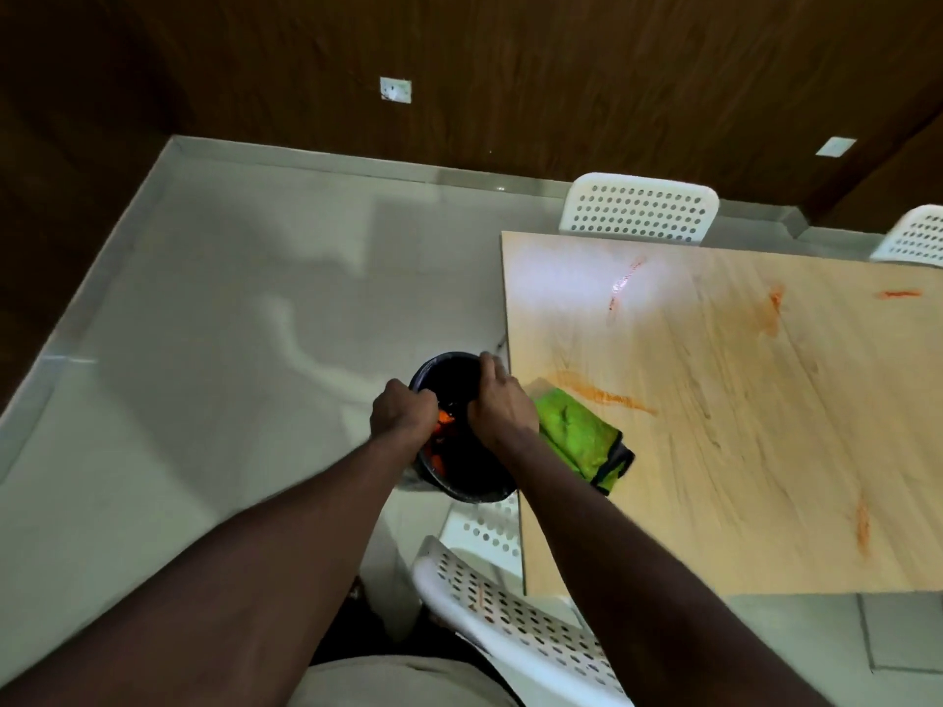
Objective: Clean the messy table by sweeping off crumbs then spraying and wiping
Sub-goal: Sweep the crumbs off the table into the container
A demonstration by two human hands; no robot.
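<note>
Apparently dropping crumbs into black bin (459,489) on floor, just beside surface (740,451) edge; left grip (403,415) over bin mouth, fingers curled in, orange crumbs (445,416) at fingertips; pinched or loose, cannot tell; right grip (500,400) close beside it over rim on surface side, fingers bent down toward rim; clasping rim or only brushing it, cannot tell; green cloth (576,431) bunched on surface at edge, just beside right grip; orange smears (607,395) across surface, unwiped; judged to be sweeping stage, spraying and wiping not yet begun; spray bottle not in view. To do well: keep both grips low over bin mouth so bits fall inside, not on floor; rub fingertips together to shed stuck bits; steady bin against tipping; avoid knocking cloth off edge; white chair (515,625) close underneath, so watch for stray crumbs on seat.
</note>
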